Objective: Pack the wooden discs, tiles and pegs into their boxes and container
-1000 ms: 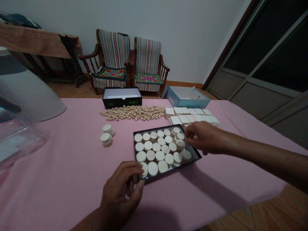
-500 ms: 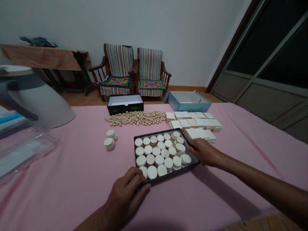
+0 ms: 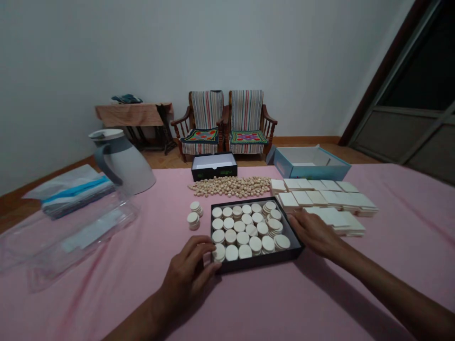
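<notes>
A shallow black box (image 3: 261, 261) lies in front of me, filled with stacks of round pale wooden discs (image 3: 241, 238). My left hand (image 3: 188, 274) grips its near left corner, thumb against the front wall and fingers at the left rim beside a disc stack. On the right wall, my right hand (image 3: 311, 231) has its fingers closed over the edge; their tips are partly hidden. Two short stacks of discs (image 3: 194, 219) stand on the cloth left of the box. Beyond it lies a heap of small wooden beads (image 3: 231, 186).
Square white wooden tiles (image 3: 323, 196) sit in stacks at the right. Farther back are another black box (image 3: 214, 170) and a blue box (image 3: 313, 168). At the left stand a white jug (image 3: 131, 166), a clear plastic tray (image 3: 88, 237) and a blue-and-white packet (image 3: 76, 189) on pink cloth (image 3: 270, 303).
The view has swung left and drawn back, showing more of the jug and plastic tray. The box has turned slightly straighter, with both hands staying on it.
</notes>
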A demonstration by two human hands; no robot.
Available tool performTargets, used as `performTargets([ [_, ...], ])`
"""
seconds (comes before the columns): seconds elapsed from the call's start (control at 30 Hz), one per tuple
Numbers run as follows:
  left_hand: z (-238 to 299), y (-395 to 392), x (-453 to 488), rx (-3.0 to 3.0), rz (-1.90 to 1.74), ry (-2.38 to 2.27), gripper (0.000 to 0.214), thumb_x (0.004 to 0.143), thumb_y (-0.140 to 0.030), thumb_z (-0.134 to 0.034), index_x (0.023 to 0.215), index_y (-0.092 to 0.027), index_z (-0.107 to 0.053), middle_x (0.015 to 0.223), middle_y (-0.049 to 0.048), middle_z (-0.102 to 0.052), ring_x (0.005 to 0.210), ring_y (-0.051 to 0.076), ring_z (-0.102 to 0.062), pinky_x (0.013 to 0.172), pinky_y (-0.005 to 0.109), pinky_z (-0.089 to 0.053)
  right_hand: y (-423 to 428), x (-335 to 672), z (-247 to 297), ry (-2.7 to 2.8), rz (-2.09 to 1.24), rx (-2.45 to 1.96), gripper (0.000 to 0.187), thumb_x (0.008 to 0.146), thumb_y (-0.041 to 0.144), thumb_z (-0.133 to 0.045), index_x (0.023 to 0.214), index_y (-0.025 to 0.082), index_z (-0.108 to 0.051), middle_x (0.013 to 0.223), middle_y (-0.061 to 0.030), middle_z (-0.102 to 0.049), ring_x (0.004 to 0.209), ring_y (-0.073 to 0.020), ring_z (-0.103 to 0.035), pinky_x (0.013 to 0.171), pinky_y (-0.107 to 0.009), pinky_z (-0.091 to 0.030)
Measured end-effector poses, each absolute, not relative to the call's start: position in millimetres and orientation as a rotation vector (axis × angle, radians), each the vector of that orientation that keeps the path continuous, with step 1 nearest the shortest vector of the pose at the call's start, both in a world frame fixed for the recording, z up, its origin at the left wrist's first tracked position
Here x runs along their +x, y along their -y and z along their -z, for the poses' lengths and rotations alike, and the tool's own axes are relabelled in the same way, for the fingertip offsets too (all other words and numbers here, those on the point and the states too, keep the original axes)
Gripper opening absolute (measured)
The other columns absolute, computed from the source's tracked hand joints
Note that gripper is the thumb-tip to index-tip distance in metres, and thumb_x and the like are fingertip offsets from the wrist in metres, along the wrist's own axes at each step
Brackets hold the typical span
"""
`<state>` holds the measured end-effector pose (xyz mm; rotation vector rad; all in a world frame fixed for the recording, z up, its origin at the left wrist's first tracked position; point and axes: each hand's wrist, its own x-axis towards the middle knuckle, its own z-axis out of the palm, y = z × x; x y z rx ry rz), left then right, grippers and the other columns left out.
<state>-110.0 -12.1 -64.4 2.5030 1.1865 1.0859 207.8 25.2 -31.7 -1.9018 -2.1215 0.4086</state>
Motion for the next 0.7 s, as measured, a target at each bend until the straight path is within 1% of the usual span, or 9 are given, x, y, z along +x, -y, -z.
performTargets([
  [0.07,58.5,0.2,-125.0,2.421,-1.210,-1.371,0.015,0.085,-0.021,-0.053,0.099,-0.017,-0.055,0.096,0.0073,-0.058,0.063,0.011,-0.057,0.059,0.024,-0.049,-26.6,211.2,37.1,1.873,-0.525,-1.830,0.045,0.093,0.038,-0.027,0.082,0.015,-0.063,0.075,-0.0069,-0.067,0.064,-0.0176,-0.062,0.061,-0.027,-0.043],
  [0.1,56.0,-7.9,-133.3,2.363,-1.230,-1.495,0.016,0.085,-0.024,-0.053,0.099,-0.017,-0.055,0.092,0.0061,-0.058,0.061,0.011,-0.057,0.058,0.024,-0.049,-26.8,212.1,41.2,1.747,-0.566,-1.789,0.045,0.092,0.042,-0.028,0.085,0.015,-0.063,0.074,-0.0063,-0.066,0.061,-0.0169,-0.061,0.059,-0.027,-0.044],
  [0.17,53.5,-26.5,-149.3,2.271,-1.191,-1.679,0.020,0.083,-0.031,-0.055,0.098,-0.017,-0.057,0.088,0.0053,-0.059,0.068,0.015,-0.059,0.060,0.027,-0.049,-26.4,211.7,51.9,1.522,-0.582,-1.707,0.046,0.091,0.048,-0.032,0.085,0.014,-0.063,0.069,-0.0053,-0.065,0.056,-0.0161,-0.060,0.053,-0.026,-0.044],
  [0.27,58.2,-52.1,-165.2,2.224,-1.096,-1.701,0.029,0.079,-0.039,-0.058,0.100,-0.018,-0.059,0.093,0.0062,-0.061,0.074,0.017,-0.059,0.060,0.028,-0.049,-25.8,209.9,71.6,1.357,-0.510,-1.648,0.044,0.088,0.050,-0.037,0.085,0.016,-0.064,0.066,-0.0037,-0.065,0.055,-0.0162,-0.059,0.047,-0.024,-0.041],
  [0.37,68.7,-65.5,-167.0,2.210,-0.979,-1.730,0.033,0.075,-0.042,-0.062,0.099,-0.020,-0.060,0.095,0.0055,-0.061,0.074,0.017,-0.059,0.061,0.028,-0.047,-26.1,212.4,88.2,1.436,-0.413,-1.684,0.038,0.086,0.049,-0.043,0.087,0.019,-0.067,0.069,-0.0022,-0.067,0.060,-0.0168,-0.061,0.049,-0.024,-0.042],
  [0.47,76.0,-68.4,-159.2,2.230,-0.876,-1.793,0.033,0.072,-0.044,-0.065,0.094,-0.020,-0.058,0.090,0.0040,-0.060,0.073,0.018,-0.058,0.061,0.027,-0.044,-26.2,217.6,95.9,1.553,-0.325,-1.664,0.035,0.086,0.047,-0.046,0.089,0.021,-0.069,0.078,-0.0021,-0.070,0.068,-0.0175,-0.064,0.056,-0.024,-0.045],
  [0.53,77.0,-68.9,-152.3,2.235,-0.796,-1.839,0.032,0.070,-0.044,-0.066,0.088,-0.019,-0.057,0.085,0.0034,-0.059,0.072,0.018,-0.057,0.061,0.027,-0.041,-25.8,220.1,96.6,1.583,-0.280,-1.643,0.033,0.086,0.045,-0.046,0.091,0.021,-0.069,0.082,-0.0020,-0.071,0.069,-0.0175,-0.065,0.057,-0.024,-0.046],
  [0.7,73.0,-70.8,-137.7,2.145,-0.705,-1.945,0.028,0.070,-0.042,-0.064,0.084,-0.018,-0.057,0.078,0.0023,-0.059,0.068,0.018,-0.055,0.058,0.026,-0.036,-24.2,222.5,94.4,1.603,-0.231,-1.626,0.031,0.086,0.041,-0.047,0.089,0.020,-0.069,0.077,-0.0020,-0.071,0.066,-0.0171,-0.065,0.055,-0.024,-0.046],
])
